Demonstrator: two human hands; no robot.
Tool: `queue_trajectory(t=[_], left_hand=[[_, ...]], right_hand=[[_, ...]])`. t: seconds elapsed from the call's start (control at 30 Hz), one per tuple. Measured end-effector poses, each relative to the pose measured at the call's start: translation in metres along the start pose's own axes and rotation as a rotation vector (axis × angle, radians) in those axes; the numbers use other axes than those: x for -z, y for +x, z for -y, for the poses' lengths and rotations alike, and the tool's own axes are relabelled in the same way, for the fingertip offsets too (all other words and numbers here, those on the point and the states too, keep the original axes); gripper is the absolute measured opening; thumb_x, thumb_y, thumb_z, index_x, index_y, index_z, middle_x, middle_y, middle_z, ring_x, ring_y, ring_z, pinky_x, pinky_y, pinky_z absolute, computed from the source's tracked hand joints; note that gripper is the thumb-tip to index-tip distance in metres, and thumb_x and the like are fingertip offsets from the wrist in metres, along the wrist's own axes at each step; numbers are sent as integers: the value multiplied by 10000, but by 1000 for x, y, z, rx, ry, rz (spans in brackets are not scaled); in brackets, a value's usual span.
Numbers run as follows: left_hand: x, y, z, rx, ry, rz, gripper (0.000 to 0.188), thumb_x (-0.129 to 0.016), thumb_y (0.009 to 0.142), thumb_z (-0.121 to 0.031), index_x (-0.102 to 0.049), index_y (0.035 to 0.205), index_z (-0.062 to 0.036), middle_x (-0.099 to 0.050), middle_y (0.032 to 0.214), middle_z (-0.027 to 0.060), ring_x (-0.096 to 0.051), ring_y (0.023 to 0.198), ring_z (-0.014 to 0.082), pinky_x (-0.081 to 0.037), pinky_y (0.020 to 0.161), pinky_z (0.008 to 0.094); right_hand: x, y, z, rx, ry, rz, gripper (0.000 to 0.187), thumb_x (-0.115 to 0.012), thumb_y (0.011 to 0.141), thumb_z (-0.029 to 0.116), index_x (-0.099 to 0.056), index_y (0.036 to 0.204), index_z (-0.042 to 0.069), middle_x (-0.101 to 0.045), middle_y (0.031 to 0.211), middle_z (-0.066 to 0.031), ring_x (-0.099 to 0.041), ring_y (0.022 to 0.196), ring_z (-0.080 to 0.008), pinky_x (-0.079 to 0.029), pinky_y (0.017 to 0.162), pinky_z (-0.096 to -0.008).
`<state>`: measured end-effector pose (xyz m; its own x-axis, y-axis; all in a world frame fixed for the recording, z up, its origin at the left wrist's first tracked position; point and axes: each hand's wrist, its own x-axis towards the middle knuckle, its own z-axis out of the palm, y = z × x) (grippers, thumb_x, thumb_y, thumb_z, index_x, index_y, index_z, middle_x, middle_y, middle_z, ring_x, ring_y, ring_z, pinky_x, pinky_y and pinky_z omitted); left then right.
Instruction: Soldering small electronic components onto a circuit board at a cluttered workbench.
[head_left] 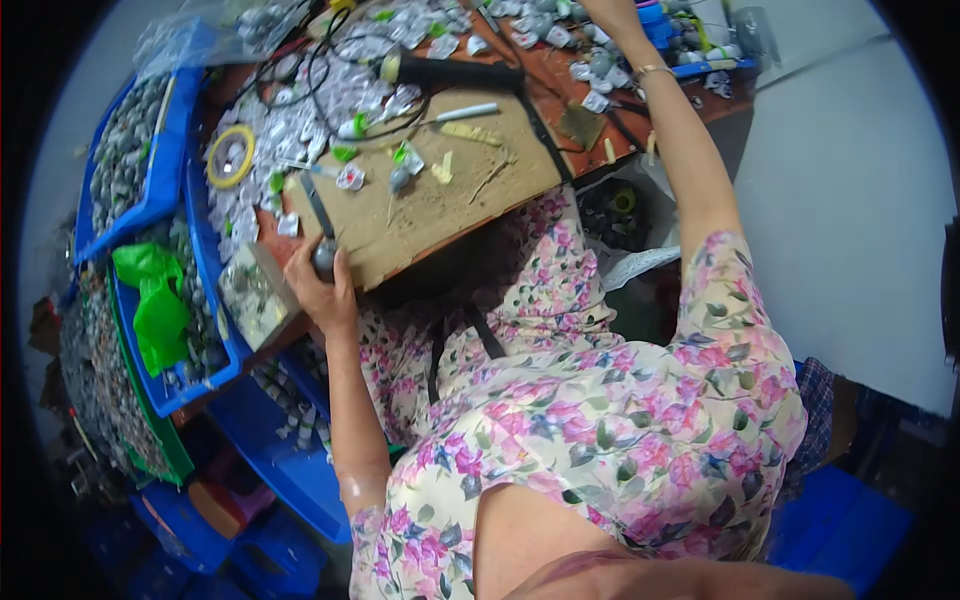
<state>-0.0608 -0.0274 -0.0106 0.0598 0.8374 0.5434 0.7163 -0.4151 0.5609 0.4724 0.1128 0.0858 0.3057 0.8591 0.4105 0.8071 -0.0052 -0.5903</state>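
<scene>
Grey ball [324, 258] is pinched between the left hand's [322, 292] thumb and fingers, beside the cardboard's [425, 225] near left corner; right hand [613, 18] reaches over small parts [596, 101], partly cut off, so cannot tell whether it grips anything; step in hand, judged: gathering pieces; next move seems to call for a steady left pinch.

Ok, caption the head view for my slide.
Left hand holds a round grey piece by the brown board; right hand, partly cut off, extends over the table.
</scene>
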Motion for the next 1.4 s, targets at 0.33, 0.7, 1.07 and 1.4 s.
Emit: queue_trajectory(t=[0.33,0.7,1.07,1.4], left_hand=[[-14,16,-20,-231,81,100,371,-779,820,-229,-648,1134,-81,-615,1070,110,-548,1007,335,-408,923,447],[-12,9,-14,-227,82,46,371,-789,810,-218,-660,1132,-87,-628,1054,97,-559,992,325,-430,916,440],[-13,8,-13,-207,45,31,376,-780,816,-211,-671,1159,-104,-624,1105,98,-547,1027,324,-435,921,428],[-8,18,-27,-361,125,111,298,-769,778,-161,-736,1070,-212,-591,1234,51,-487,1218,301,-346,1031,452]], right_hand=[[-104,-227,169,695,165,429,129,-688,875,129,-645,973,57,-603,941,-103,-598,950,-310,-503,826,-410],[-103,-249,158,462,167,313,134,-682,892,165,-677,981,65,-660,924,-105,-628,911,-317,-511,812,-406],[-126,-244,191,423,111,461,201,-675,901,231,-652,921,32,-640,894,-129,-622,896,-329,-507,783,-433],[-144,-224,183,490,187,333,169,-640,916,191,-700,985,48,-651,923,-126,-633,911,-320,-514,799,-425]])
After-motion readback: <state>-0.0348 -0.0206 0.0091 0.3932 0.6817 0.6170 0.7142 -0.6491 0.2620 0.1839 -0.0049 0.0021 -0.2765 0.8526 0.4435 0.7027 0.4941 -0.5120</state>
